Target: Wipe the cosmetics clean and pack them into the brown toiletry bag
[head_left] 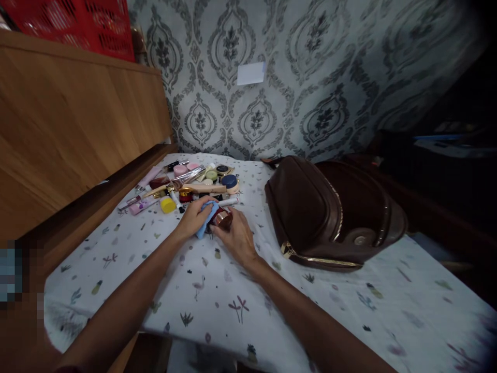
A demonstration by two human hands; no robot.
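Observation:
My left hand (194,216) is closed on a light blue cloth (207,220) and presses it against a small dark red cosmetic jar with a copper-coloured lid (223,219). The fingers of my right hand (238,235) grip that jar from the right, around its lid end. Both hands are just above the patterned tablecloth. Right behind them lies a pile of cosmetics, with a yellow-lidded pot (168,204), a white pen-like tube (228,202), a red jar with a gold lid (185,195) and a blue-lidded jar (230,181).
A brown leather backpack (306,207) with gold zips lies on the tablecloth (202,311) to the right. Along the left stands a wooden panel (77,114) with a red plastic basket (73,26) above it. A patterned wall (256,119) closes off the back.

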